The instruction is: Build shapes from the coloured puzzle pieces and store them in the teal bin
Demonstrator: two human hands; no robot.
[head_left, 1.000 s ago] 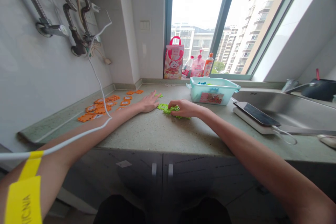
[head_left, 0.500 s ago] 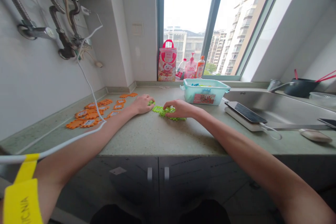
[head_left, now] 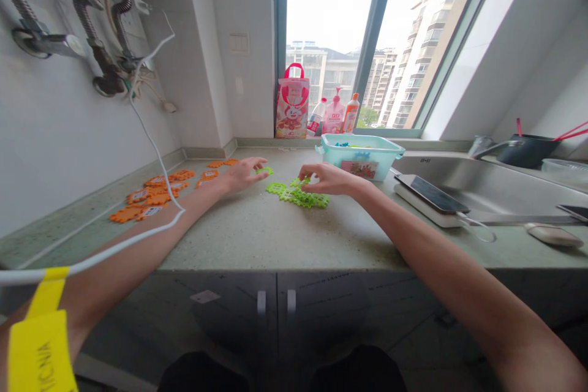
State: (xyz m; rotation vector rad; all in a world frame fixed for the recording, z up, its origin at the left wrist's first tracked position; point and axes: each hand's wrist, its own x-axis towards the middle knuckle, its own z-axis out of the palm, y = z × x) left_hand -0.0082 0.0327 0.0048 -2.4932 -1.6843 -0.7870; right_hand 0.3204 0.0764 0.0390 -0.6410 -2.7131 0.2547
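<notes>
A cluster of green plastic pieces lies on the countertop in the middle. My left hand is raised a little above the counter and pinches one green piece at its fingertips. To the right of it my right hand hovers over the cluster, its fingers pinched on another green piece. Several orange pieces with white labels lie spread along the wall on the left.
A teal plastic box stands behind my right hand. A phone on a white power bank lies beside the steel sink. Bottles and a pink bag stand on the sill. A white cable hangs across my left arm.
Both hands have lifted off the counter, each with a green piece pinched in its fingers. The green cluster, earlier partly under my right hand, now lies uncovered.
</notes>
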